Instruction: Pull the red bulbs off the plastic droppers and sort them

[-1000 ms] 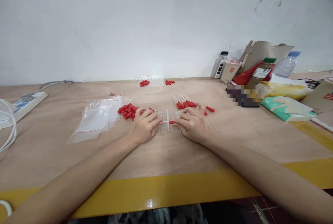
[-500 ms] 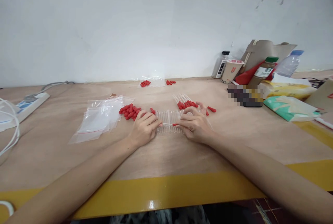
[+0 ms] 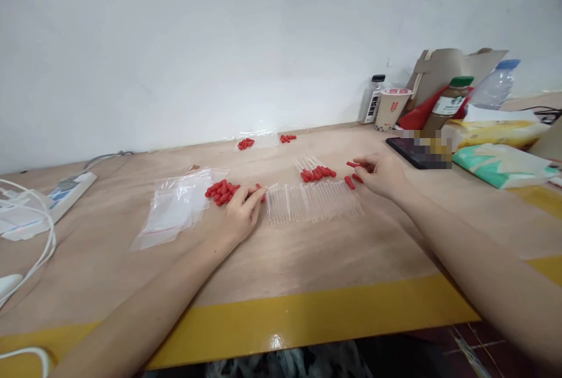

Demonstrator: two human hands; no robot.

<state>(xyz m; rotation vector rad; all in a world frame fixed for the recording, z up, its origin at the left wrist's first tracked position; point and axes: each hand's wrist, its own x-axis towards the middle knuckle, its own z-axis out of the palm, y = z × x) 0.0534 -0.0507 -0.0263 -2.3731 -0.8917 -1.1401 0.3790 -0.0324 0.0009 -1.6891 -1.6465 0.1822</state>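
My left hand (image 3: 244, 209) is closed at the left end of a row of thin clear tubes (image 3: 316, 201). From its fingertips pokes the end of a clear tube (image 3: 273, 187); the rest is hidden. A pile of red rubber bulbs (image 3: 220, 192) lies just left of those fingers, and more red shows right beside them. Over to the right, my right hand (image 3: 383, 174) pinches a red rubber bulb (image 3: 353, 164). Two more red bulbs (image 3: 349, 182) lie under and beside its fingers. Droppers with red bulbs (image 3: 318, 174) lie behind the row, their pale stems pointing to the wall.
Clear zip bags (image 3: 175, 205) overlap on the left, near a white power strip (image 3: 72, 196) with cables. Small bags with red bulbs (image 3: 246, 144) lie by the wall. A phone (image 3: 410, 153), a paper cup (image 3: 392, 110), bottles (image 3: 452, 103) and a tissue pack (image 3: 500, 166) stand or lie at right.
My right hand has left the tube row and moved right and back to the loose red bulbs. My left hand has shifted slightly left, uncovering the row. The view has tilted somewhat.
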